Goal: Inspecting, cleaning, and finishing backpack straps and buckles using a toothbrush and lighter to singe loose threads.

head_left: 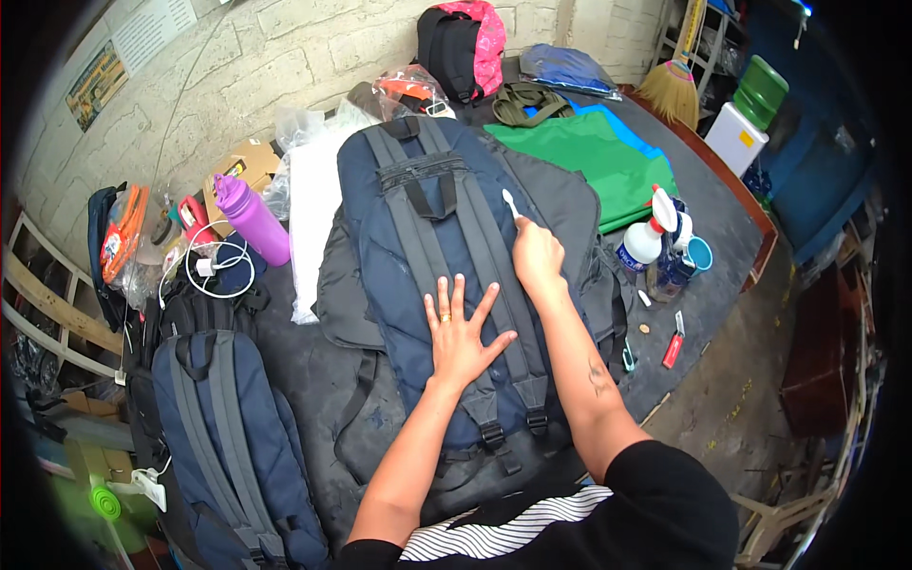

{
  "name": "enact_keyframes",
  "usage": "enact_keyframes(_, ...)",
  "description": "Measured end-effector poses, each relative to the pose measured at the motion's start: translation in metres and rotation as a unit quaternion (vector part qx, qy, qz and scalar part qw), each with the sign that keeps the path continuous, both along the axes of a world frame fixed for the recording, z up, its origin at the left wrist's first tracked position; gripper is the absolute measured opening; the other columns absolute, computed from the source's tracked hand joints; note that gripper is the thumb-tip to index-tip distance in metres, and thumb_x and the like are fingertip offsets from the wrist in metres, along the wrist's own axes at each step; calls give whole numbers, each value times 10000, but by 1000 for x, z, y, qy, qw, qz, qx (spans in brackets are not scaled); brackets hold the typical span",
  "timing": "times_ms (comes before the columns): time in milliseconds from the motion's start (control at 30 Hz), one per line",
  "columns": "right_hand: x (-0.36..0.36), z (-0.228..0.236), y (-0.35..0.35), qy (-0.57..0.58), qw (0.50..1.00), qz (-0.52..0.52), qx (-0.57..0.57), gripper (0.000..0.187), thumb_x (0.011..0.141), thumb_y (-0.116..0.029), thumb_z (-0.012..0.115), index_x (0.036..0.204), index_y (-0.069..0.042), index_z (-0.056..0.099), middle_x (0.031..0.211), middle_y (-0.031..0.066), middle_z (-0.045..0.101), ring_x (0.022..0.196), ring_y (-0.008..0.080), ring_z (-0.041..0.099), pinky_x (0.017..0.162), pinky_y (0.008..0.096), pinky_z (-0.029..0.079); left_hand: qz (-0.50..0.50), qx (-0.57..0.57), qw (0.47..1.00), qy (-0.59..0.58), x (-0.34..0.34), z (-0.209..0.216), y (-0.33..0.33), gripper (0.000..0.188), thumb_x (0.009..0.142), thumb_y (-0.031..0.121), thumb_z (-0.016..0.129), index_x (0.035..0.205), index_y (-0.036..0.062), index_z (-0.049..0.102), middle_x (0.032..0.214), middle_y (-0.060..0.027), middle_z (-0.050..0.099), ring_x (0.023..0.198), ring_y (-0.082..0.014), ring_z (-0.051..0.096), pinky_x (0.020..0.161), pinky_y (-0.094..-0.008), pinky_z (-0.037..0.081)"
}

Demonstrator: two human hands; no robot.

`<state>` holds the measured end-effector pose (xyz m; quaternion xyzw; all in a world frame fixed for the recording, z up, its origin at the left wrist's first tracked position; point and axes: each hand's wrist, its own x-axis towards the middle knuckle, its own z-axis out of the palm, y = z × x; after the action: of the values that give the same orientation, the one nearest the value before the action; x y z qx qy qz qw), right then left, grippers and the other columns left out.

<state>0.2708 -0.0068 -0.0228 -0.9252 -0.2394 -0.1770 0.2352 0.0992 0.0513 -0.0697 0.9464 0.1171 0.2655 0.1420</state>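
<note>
A navy backpack [368, 211] with grey straps lies flat in front of me on top of a dark grey bag [334, 302], its buckles toward me. My left hand [463, 334] rests palm down on the backpack's lower middle, across the straps, fingers spread. Closed around a white toothbrush [510, 201], my right hand [539, 255] is over the backpack's right side. The brush head points away from me, close to the navy fabric; whether it touches cannot be told.
A spray bottle [641, 242], a blue cup [699, 254] and a red lighter [674, 342] stand or lie on the right. Green fabric [589, 157] is behind. Left are a purple bottle [252, 220], a white cable [206, 269] and another navy backpack [256, 399].
</note>
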Motion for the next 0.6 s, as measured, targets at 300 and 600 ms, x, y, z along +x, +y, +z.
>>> enact_keyframes(300,3,12,-1,78,997,1,5,239,863,-149,476,965,-24,652,835,227,660,807,371,664,696,450,532,-4,2,1000,11,3,3,-3,751,745,585,640,1393,285,408,1478,-196,212,1394,-393,108,1103,-569,49)
enact_keyframes(600,-83,53,-133,179,972,66,137,254,859,-108,541,1087,-58,641,841,228,638,769,376,636,681,439,506,7,-5,1000,12,-4,4,0,757,737,557,667,1392,281,406,1493,-174,179,1400,-385,90,1113,-552,37)
